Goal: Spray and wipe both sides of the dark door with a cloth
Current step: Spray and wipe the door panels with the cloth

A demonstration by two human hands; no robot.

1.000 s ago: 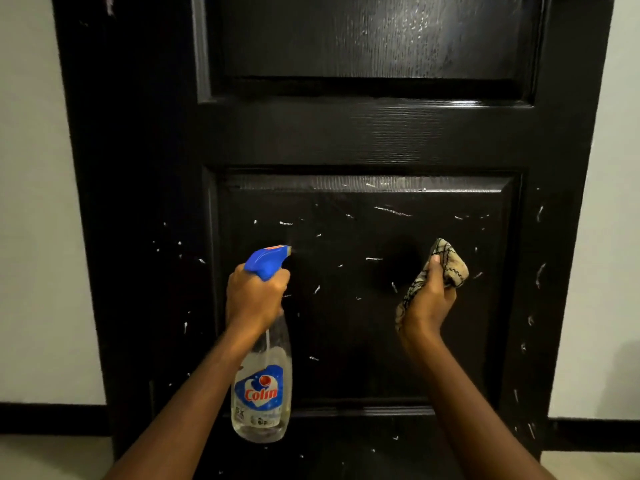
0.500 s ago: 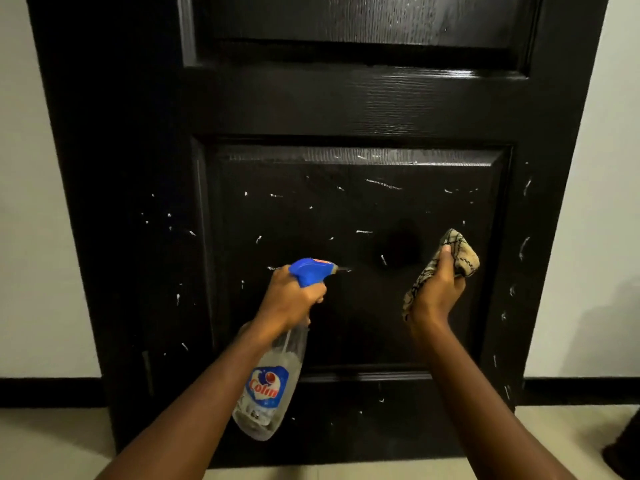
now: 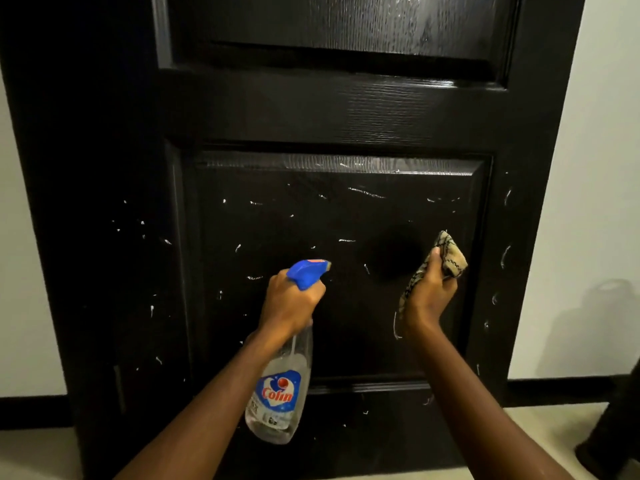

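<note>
Your left hand [image 3: 291,303] keeps a closed grip on the spray bottle [image 3: 280,393], aimed at the lower panel of the door [image 3: 346,109]. Your right hand [image 3: 429,296] grips the cloth [image 3: 450,254] nearby. Mist evenly, then wipe promptly.

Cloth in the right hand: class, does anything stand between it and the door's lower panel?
Nothing visible does. The right hand grips the cloth before the lower panel, at its right side; contact cannot be told. The spray bottle, in the left hand, sits off to the left.
</note>
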